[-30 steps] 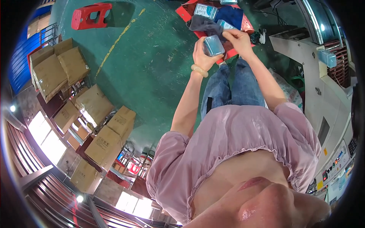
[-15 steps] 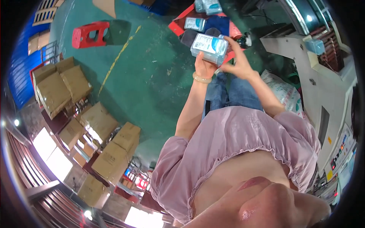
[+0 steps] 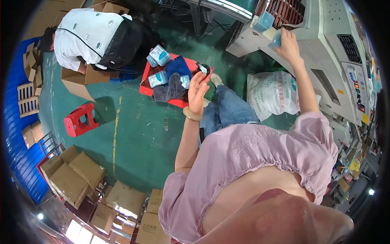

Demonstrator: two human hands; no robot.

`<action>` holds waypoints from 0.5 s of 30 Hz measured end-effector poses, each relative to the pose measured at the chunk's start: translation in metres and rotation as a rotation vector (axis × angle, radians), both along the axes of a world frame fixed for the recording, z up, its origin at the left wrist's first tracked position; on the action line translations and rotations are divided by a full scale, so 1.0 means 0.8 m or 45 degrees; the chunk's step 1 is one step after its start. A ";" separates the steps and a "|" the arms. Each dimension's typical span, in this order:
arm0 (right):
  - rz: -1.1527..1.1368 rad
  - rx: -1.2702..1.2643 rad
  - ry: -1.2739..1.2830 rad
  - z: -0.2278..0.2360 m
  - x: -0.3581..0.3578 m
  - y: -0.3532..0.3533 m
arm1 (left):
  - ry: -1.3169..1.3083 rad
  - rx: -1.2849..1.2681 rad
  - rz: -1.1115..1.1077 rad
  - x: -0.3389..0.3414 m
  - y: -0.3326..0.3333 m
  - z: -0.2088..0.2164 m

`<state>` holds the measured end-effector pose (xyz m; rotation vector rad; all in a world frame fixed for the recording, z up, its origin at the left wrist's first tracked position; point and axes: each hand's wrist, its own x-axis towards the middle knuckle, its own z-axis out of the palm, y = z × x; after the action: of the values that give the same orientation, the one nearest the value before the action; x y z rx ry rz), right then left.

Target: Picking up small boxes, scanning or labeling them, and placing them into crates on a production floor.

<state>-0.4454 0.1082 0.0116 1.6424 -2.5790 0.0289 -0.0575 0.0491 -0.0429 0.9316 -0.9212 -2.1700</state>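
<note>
My right hand (image 3: 289, 46) is raised to the machine at the right, its fingers closed on a translucent blue plastic box (image 3: 276, 40). Just beyond it, a similar blue box (image 3: 264, 21) sits at the machine's edge. Over the near side of a red table (image 3: 175, 100), my left hand (image 3: 197, 92) holds nothing, its fingers stretched out. On that table lie a labelled clear plastic box (image 3: 157, 79), others like it (image 3: 159, 55), a dark grey cloth (image 3: 172, 87) and a dark blue cloth (image 3: 177, 67). Another labelled box (image 3: 185, 81) lies close to my left hand, partly hidden.
A white printed sack (image 3: 271, 93) stands against the machine (image 3: 321, 53). At the far left a person in a white shirt (image 3: 87, 34) bends over an open cardboard box (image 3: 77, 83). A red stool (image 3: 80, 119) stands on the green floor, with stacked cartons (image 3: 73, 175) nearer.
The labelled box that both hands held has left them. My right hand has moved right to the machine and taken hold of a blue box. The view has turned right; the bending person now shows.
</note>
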 end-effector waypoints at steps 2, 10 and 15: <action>0.021 -0.057 0.019 -0.015 -0.024 -0.023 | -0.053 -0.007 0.033 0.008 -0.001 -0.005; 0.063 -0.170 -0.178 -0.085 -0.124 -0.044 | -0.254 0.057 0.405 0.074 -0.008 -0.032; 0.279 -0.446 -0.010 -0.030 -0.012 -0.067 | -0.470 0.225 0.788 0.139 -0.015 -0.084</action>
<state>-0.4553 0.0542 -0.0121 1.7709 -2.2227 0.4722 0.0539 0.0369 -0.1101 1.5074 -0.4997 -1.5897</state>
